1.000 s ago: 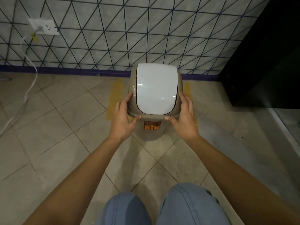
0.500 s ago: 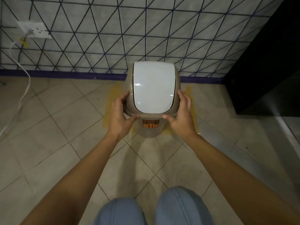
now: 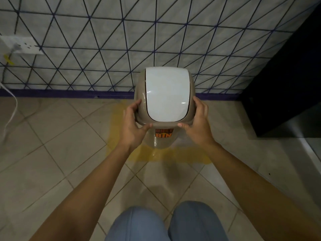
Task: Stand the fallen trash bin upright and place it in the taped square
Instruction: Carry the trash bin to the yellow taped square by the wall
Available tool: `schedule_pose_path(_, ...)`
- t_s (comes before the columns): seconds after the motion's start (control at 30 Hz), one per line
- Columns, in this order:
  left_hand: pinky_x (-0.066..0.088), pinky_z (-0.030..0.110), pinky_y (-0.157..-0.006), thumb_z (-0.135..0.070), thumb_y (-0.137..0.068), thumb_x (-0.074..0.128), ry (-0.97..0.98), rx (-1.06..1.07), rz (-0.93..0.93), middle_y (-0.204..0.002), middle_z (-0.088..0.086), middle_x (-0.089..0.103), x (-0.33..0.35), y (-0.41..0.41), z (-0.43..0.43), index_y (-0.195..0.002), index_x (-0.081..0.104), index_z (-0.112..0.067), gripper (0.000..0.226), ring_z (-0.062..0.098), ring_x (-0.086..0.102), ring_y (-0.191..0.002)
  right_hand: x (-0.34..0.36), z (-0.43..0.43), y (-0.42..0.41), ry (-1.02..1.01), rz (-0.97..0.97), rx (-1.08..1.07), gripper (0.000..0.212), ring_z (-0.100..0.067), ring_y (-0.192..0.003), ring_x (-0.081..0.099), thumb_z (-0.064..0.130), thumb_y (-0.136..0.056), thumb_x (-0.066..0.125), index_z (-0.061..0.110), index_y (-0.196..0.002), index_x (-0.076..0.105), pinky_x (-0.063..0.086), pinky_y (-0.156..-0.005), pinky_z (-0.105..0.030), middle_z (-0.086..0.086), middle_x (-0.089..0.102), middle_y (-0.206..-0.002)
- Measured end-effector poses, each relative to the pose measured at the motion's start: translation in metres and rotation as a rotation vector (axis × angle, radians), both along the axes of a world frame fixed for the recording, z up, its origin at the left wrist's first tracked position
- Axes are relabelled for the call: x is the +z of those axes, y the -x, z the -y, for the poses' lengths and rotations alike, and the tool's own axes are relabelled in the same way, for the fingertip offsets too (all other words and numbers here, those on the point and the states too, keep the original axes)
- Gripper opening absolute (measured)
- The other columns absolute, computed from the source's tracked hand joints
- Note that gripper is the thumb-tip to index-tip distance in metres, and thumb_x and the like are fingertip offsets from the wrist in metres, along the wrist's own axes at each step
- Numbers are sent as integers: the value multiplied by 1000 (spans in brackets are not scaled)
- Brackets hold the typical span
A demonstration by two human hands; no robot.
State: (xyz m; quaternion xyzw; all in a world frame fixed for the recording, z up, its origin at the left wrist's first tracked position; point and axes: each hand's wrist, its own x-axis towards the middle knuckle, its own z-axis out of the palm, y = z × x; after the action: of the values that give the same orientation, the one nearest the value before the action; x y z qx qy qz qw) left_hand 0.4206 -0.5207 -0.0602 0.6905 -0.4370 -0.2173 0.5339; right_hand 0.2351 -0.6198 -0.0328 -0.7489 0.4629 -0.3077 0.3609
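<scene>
Because we steer from the rim, our left hand (image 3: 132,126) and right hand (image 3: 197,125) clasp the upright trash bin (image 3: 164,108) (lid shut) over the taped square (image 3: 173,156).

A white wall socket (image 3: 22,45) sits at the wall's left edge, a white cable (image 3: 12,108) trailing from it down onto the tiled floor (image 3: 52,153). A black cabinet (image 3: 284,87) stands in the right corner.

Bare forearms (image 3: 97,181), no sleeves; light blue jeans (image 3: 166,223) (knees only)
</scene>
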Motion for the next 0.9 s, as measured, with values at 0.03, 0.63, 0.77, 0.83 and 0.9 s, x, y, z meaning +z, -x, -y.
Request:
schedule_pose_path(0.03,39,21,-97,-10,-67,81,-1,-4,-2,-131,-8,37,1,-3,5,-138,34,-22,86,5,40,-120,1,6,-3,-5,-7,-3,100,-19,-134,29,7,-63,80,18,-142,20,32,-110,-44,-6,25,-142)
schedule_pose_path(0.63,40,28,-101,-10,-68,81,-46,-16,-57,-138,0,37,9,-39,79,-140,31,-17,87,15,39,-127,1,84,-39,-15,-4,-10,101,-18,-133,28,6,-62,82,19,-141,21,31,-111,-40,-6,26,-142)
schedule_pose_path(0.77,51,18,-79,-5,-73,76,-83,-49,-323,-129,-9,42,12,-44,86,-141,25,-25,87,12,48,-115,-1,91,-44,-47,15,-49,106,-20,-133,28,7,-60,83,18,-143,18,30,-110,-37,-7,25,-142)
schedule_pose_path(0.83,51,16,-74,-4,-73,75,-108,-44,-378,-125,-8,47,11,-47,91,-143,25,-25,88,10,50,-113,-3,96,-45,-101,23,-76,105,-18,-132,28,10,-62,83,17,-144,17,26,-107,-27,-7,24,-143)
schedule_pose_path(0.9,52,12,-70,-5,-74,75,-126,-32,-400,-119,-12,50,10,-50,96,-144,26,-24,88,7,52,-108,-4,101,-47,-161,21,-80,104,-19,-133,26,11,-64,82,18,-144,15,22,-101,-23,-7,22,-144)
